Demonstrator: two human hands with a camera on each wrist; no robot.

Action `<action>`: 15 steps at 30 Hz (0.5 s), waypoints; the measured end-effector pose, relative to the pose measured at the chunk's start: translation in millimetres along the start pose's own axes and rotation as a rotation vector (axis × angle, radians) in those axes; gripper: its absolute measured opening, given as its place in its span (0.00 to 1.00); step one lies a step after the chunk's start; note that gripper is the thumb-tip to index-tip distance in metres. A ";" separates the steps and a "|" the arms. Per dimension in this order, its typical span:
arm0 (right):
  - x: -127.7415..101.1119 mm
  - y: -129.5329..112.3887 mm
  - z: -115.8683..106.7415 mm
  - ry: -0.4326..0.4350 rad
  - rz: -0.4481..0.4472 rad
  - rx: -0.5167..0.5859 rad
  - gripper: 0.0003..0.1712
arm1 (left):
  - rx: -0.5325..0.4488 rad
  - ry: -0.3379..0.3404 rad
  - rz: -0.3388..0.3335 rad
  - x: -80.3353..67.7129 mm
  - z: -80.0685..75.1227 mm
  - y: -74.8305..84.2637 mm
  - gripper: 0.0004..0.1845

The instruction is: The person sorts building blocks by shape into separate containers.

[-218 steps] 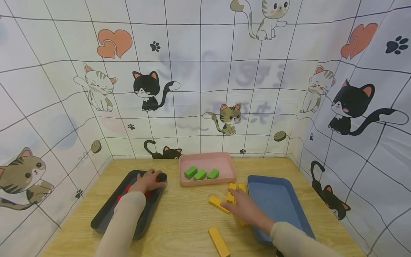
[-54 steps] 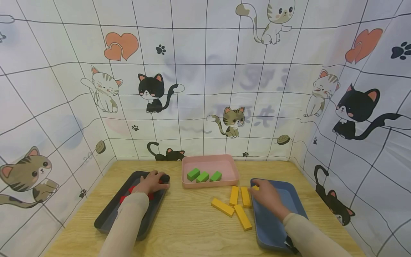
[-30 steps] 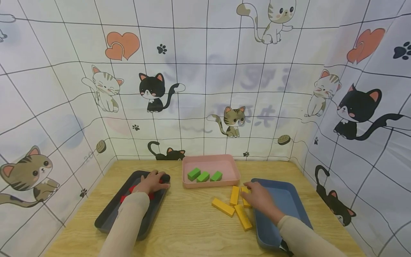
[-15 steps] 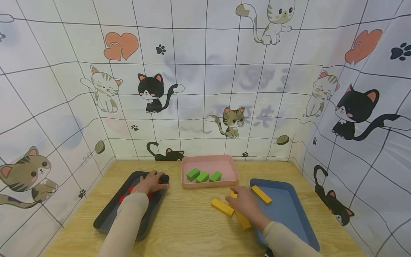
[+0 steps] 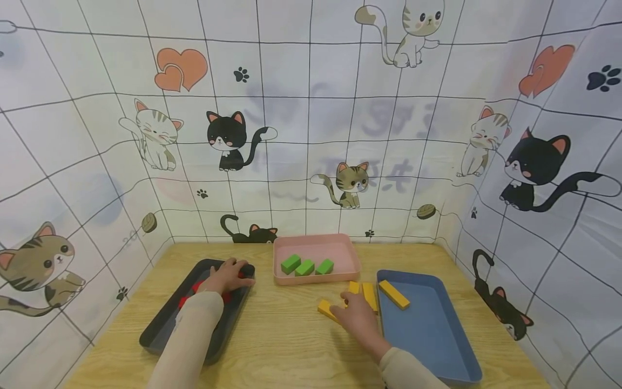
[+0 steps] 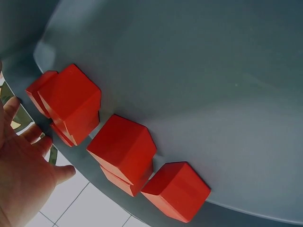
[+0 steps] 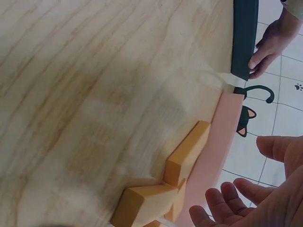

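Observation:
My left hand (image 5: 225, 277) rests at the far rim of the dark grey tray (image 5: 160, 329), fingers loosely spread in the left wrist view. Several red blocks (image 6: 123, 146) lie inside that tray. My right hand (image 5: 360, 320) hovers low over a group of yellow blocks (image 5: 369, 297) on the table, between the trays. Its thumb and fingers are apart in the right wrist view, with nothing between them. It partly covers the left-hand yellow block (image 5: 326, 309). One yellow block (image 5: 394, 294) lies in the far left corner of the blue tray (image 5: 423, 346).
At the back of the wooden table (image 5: 282, 346), a pink tray (image 5: 335, 248) holds 3 green blocks (image 5: 304, 268). A white cloth with printed cats (image 5: 352, 183) surrounds the table at the back and sides.
The yellow block formerly at the table's front is gone from there, and one now lies in the blue tray. My right hand has moved left from that tray; my left hand has stayed.

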State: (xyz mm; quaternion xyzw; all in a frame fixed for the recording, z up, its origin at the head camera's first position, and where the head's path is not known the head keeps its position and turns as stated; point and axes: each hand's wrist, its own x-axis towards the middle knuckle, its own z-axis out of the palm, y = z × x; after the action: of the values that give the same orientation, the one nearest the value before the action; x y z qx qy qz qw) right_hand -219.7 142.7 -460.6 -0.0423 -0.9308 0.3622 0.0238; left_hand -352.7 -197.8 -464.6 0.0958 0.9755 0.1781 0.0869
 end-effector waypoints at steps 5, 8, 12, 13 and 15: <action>0.3 2.8 6.9 0.018 0.000 -0.033 0.29 | -0.007 -0.002 -0.001 0.7 1.1 -2.0 0.40; 1.5 6.3 10.8 0.012 0.017 -0.042 0.29 | -0.008 0.000 0.003 -0.4 0.5 -0.9 0.40; 3.5 10.2 14.8 0.008 0.050 -0.051 0.30 | -0.009 0.004 0.007 -2.3 -1.4 1.7 0.40; 4.0 10.8 15.4 0.006 0.060 -0.051 0.30 | -0.009 0.005 0.009 -2.7 -1.8 2.2 0.39; 4.5 11.4 15.5 0.003 0.071 -0.057 0.30 | -0.008 0.007 0.010 -3.0 -2.1 2.6 0.39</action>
State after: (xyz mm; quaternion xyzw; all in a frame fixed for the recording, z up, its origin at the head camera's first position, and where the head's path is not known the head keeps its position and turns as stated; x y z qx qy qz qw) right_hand -224.7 141.0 -479.7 -0.0765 -0.9386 0.3362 0.0110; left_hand -349.9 -196.7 -461.4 0.0998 0.9746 0.1827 0.0831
